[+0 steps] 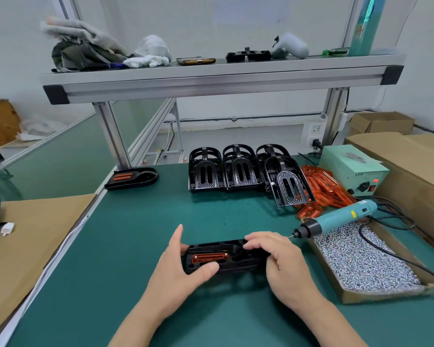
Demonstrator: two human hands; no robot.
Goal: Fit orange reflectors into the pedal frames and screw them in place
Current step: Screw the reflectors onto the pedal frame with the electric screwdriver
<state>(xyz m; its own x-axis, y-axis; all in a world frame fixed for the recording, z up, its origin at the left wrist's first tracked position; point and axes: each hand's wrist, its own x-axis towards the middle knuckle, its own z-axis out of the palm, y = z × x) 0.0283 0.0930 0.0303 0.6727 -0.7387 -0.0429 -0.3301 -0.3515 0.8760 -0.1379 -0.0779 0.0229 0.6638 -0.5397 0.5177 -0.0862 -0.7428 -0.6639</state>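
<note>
A black pedal frame (pixel 236 264) lies on the green mat in front of me, with one orange reflector (pixel 209 257) seated in its near-left slot. My left hand (pixel 179 269) grips the frame's left end, thumb on its front edge, index finger raised. My right hand (pixel 278 261) holds the right end with fingers curled over the top. A teal electric screwdriver (pixel 336 220) rests on the rim of the screw box, tip pointing at the frame. Loose orange reflectors (pixel 321 189) are piled at the back right. Empty black frames (pixel 238 169) stand in a row behind.
A cardboard box full of silver screws (pixel 363 261) sits at the right. A green power supply (pixel 353 169) and large cartons stand behind it. One finished pedal (pixel 130 177) lies at the back left. An aluminium shelf (pixel 211 78) spans overhead. Cardboard sheet (pixel 35 229) lies left.
</note>
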